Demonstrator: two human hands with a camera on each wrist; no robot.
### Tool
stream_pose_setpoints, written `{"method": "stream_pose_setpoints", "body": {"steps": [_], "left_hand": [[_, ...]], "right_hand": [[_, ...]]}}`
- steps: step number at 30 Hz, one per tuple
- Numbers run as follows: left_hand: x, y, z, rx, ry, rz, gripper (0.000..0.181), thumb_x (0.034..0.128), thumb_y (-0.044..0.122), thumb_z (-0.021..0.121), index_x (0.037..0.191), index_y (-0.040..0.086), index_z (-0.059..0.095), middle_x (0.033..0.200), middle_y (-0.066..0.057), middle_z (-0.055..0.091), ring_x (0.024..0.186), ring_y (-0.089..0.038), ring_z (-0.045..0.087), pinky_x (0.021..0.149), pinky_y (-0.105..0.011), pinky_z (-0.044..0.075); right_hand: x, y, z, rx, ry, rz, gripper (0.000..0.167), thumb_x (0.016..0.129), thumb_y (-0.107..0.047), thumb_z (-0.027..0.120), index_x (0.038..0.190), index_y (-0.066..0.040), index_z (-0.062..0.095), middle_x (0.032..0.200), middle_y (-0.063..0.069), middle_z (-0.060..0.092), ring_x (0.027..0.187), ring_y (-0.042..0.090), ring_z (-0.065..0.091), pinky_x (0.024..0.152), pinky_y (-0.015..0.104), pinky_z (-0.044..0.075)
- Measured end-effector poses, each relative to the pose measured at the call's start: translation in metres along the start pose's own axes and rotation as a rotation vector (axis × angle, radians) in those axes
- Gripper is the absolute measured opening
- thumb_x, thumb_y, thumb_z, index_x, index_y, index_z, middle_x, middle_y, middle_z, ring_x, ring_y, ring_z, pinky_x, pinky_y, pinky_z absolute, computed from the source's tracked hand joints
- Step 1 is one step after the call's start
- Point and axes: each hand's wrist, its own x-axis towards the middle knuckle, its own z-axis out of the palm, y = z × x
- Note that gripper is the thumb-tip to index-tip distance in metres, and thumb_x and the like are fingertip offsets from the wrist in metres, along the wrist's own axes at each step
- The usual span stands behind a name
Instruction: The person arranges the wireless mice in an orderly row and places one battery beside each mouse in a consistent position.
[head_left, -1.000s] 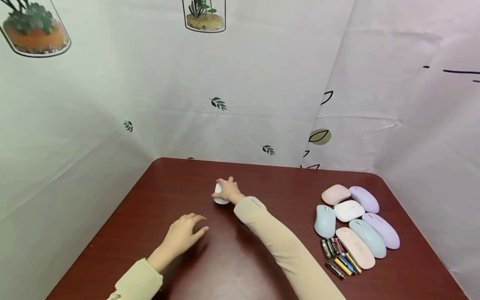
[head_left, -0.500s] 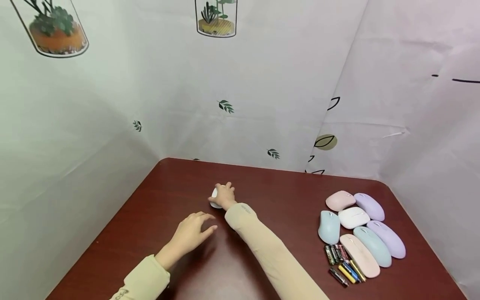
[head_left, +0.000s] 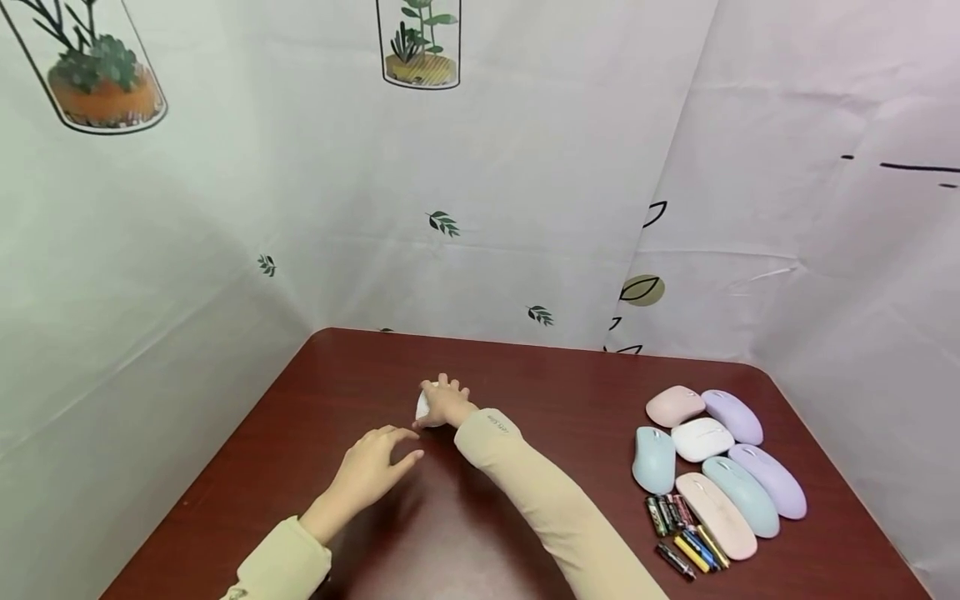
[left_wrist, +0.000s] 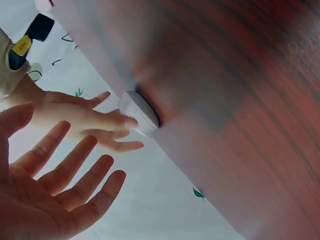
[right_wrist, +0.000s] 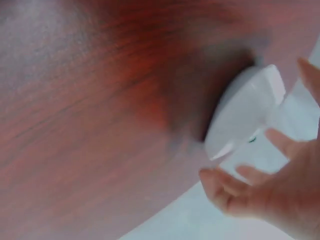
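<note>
A white computer mouse point(head_left: 423, 406) rests on the tabletop left of centre, partly hidden in the head view by my right hand point(head_left: 448, 405). That hand lies over its right side with the fingers spread. The right wrist view has the same white mouse point(right_wrist: 242, 112) standing apart from the visible fingers of the right hand point(right_wrist: 280, 192). Ribbing shows on the mouse's side point(left_wrist: 140, 112) in the left wrist view. Nearer to me, my left hand point(head_left: 367, 467) hovers above the table, palm facing right, fingers relaxed, holding nothing.
Several mice in pink, purple, blue and white stand grouped at the table's right, among them a long pink mouse point(head_left: 716, 515). Beside them lie several small batteries point(head_left: 684, 533). A printed cloth point(head_left: 480, 167) hangs behind the reddish-brown table point(head_left: 360, 358).
My right hand has carried the white mouse slightly left, and its fingers have since spread. The left hand stays nearly where it was. The head view has shifted a little.
</note>
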Motion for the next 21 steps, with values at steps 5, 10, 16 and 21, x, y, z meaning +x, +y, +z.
{"method": "stream_pose_setpoints", "body": {"steps": [5,10,16,21], "left_hand": [[0.000,0.001,0.002,-0.009,0.000,0.000,0.022,0.0828,0.027,0.070,0.100,0.014,0.070,0.103,-0.006,0.068,0.098,-0.029,0.064,0.077,-0.048,0.051],[0.000,0.003,0.000,-0.006,-0.007,0.002,0.023,0.0832,0.028,0.070,0.101,0.014,0.070,0.102,-0.005,0.068,0.098,-0.029,0.064,0.078,-0.048,0.051],[0.000,0.002,-0.005,-0.002,0.004,0.002,0.023,0.0831,0.027,0.070,0.101,0.013,0.070,0.100,-0.005,0.068,0.096,-0.028,0.064,0.076,-0.048,0.051],[0.001,0.003,-0.005,-0.006,-0.009,0.000,0.024,0.0836,0.027,0.069,0.102,0.013,0.070,0.101,-0.005,0.068,0.097,-0.028,0.064,0.076,-0.048,0.051]], "right_hand": [[0.001,0.001,0.000,-0.051,-0.014,-0.058,0.052,0.077,-0.026,0.077,0.123,-0.013,0.055,0.119,0.014,0.052,0.106,0.031,0.052,0.084,0.039,0.046],[0.005,-0.001,0.007,-0.090,0.039,-0.065,0.040,0.079,-0.022,0.076,0.115,-0.014,0.060,0.115,0.013,0.056,0.101,0.029,0.053,0.075,0.035,0.050],[0.005,-0.006,0.009,-0.103,0.067,-0.069,0.041,0.081,-0.026,0.074,0.119,-0.017,0.061,0.119,0.011,0.056,0.104,0.028,0.053,0.075,0.033,0.051],[0.004,-0.009,0.009,-0.151,0.050,-0.067,0.044,0.085,-0.030,0.069,0.127,-0.020,0.058,0.129,0.009,0.055,0.110,0.028,0.053,0.078,0.033,0.052]]}}
